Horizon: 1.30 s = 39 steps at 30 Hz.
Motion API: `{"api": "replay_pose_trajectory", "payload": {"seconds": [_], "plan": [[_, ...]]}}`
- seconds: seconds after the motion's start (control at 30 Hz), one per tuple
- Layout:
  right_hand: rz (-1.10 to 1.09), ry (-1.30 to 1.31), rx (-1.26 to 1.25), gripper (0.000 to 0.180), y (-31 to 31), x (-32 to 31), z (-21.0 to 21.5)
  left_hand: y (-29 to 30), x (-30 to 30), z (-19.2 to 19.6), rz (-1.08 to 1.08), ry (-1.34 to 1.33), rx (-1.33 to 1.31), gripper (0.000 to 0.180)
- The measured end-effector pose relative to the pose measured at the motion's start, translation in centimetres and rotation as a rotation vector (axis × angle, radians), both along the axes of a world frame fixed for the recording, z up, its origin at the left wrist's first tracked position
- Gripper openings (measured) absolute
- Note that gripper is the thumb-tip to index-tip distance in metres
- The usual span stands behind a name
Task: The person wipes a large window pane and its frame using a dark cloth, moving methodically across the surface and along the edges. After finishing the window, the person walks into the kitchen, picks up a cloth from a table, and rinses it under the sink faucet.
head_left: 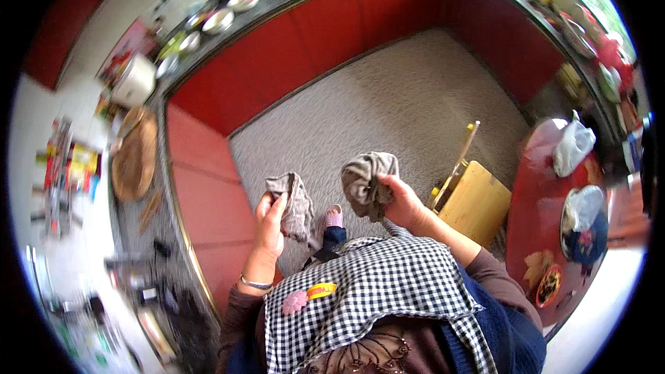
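A crumpled grey-brown cloth (298, 209) hangs from my left hand (271, 223), its thumb and fingers closed on it. Another bunched cloth (367, 183) of similar colour is gripped by my right hand (404, 202), with its folds spreading to the left of the fingers. The two cloths are apart, both held in the air in front of my checked apron (374, 273). Below them lies the grey floor, where one of my feet shows in a pink sock and slipper (334, 217).
Red cabinets (305, 48) with a dark counter run along the left and far sides, bearing bowls (218, 22), a white cooker (135, 81) and a wooden board (135, 156). A wooden stool (472, 204) stands close on my right, beside a red table (530, 197) with plastic bags (573, 147).
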State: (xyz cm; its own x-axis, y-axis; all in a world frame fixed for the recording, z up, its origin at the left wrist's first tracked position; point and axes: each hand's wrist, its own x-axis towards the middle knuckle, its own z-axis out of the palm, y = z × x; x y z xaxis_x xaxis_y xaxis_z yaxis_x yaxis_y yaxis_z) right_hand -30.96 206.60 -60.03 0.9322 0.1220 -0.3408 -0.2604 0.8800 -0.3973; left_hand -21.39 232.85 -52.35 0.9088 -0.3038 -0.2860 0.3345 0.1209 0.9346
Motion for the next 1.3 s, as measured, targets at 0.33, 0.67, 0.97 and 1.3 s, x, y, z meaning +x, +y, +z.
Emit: {"api": "replay_pose_trajectory", "payload": {"seconds": [0.33,0.67,0.97,1.3], "plan": [[-0.2,-0.029,-0.58,0.044,-3.8,13.1,3.7,-12.4,20.7,1.4,-0.545,-0.03,-0.068,0.024],[-0.416,0.048,-0.959,0.036,-18.3,20.2,2.9,-33.6,31.5,-1.9,-0.782,-0.125,-0.076,0.031],[-0.566,-0.102,-0.672,0.049,-35.4,28.7,3.7,-54.8,36.4,0.5,-1.113,-0.172,0.001,0.04],[-0.883,0.026,-0.353,0.043,-52.9,35.4,5.6,-73.4,46.6,-1.7,-1.173,-0.008,-0.1,0.032]]}}
